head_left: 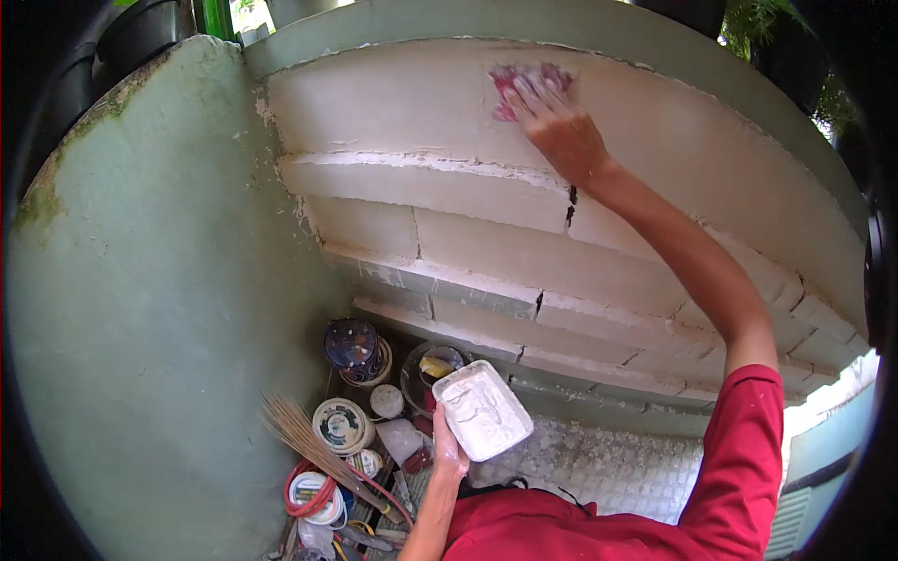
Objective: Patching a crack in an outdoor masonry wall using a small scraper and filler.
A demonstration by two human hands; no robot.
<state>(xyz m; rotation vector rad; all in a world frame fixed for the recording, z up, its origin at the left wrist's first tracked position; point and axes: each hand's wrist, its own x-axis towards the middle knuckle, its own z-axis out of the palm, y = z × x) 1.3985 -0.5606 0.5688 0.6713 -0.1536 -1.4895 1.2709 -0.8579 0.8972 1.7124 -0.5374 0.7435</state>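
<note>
Low in the middle, my left hand (449, 451) grips a white rectangular tray (522, 432) by its left side. Smooth white paste (485, 411) fills the tray. My right arm reaches up to the pale wall (383, 89), where my right hand (561, 131) lies with its fingers stretched out over a pinkish-red patch (503, 77). A faint rectangular outline surrounds this patch; whether it is a sheet, cloth or print, I cannot tell. White paste coats the fingers of my right hand.
Rough ledges (430, 178) step down the wall, with dark cracks. A green side wall (159, 299) stands at left. Below are a paint-spattered bucket (350, 342), a lidded tub (341, 426), a twig broom (313, 444) and a red hose (309, 510). Black pots (140, 35) line the top.
</note>
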